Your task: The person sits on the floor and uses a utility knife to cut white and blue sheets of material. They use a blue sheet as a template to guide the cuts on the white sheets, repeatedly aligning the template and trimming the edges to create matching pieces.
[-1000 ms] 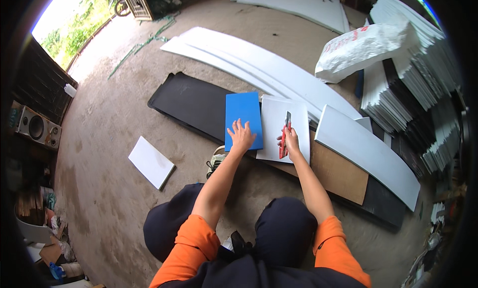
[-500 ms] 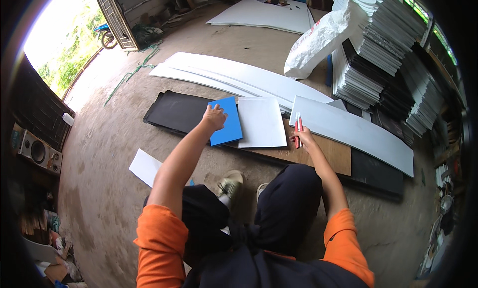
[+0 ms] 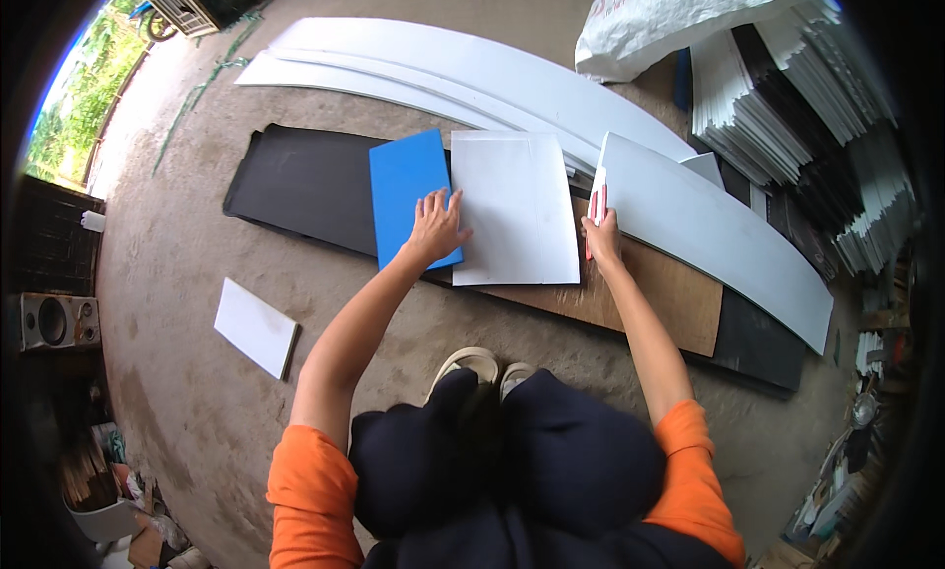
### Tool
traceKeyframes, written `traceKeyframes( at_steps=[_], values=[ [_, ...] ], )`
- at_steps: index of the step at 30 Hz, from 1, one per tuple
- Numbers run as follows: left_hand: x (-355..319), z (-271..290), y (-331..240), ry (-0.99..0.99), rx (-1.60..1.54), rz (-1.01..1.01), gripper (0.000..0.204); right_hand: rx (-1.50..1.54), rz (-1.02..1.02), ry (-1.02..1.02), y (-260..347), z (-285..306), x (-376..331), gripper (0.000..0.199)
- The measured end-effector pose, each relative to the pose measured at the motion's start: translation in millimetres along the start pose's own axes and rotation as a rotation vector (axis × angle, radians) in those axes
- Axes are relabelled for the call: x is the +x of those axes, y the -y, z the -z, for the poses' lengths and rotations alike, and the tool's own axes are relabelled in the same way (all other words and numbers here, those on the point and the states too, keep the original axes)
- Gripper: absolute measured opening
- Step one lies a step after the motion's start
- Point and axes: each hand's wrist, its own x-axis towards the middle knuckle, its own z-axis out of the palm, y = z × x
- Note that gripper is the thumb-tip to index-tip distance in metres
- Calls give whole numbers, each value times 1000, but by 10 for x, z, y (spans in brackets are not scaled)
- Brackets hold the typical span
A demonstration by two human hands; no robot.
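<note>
Left hand [image 3: 436, 226] lay flat, fingers spread, on blue sheet [image 3: 410, 193] at centre frame. Right hand [image 3: 600, 236] gripped a red cutter [image 3: 597, 207] at the white sheet's [image 3: 514, 207] right edge. No cut was visible yet.

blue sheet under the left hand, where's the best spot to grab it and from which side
Probably the blue sheet by its far left corner, coming in from the left over the black mat. It lies flat, the left hand presses its near right part, and the white sheet lies along its right edge.
</note>
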Motion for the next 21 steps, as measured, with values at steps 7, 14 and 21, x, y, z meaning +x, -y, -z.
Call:
traceKeyframes(
  at_steps=[7,14,21],
  values=[
    [525,-430,-169,-279,-79,292,82,25,-11,94,327,-128,116,36],
    [715,-611,-507,-304,-136,237,77,357,-260,321,542,-32,169,61],
    [687,-525,-855,-298,-267,155,74,474,-256,414,746,235,-45,64]
  ],
)
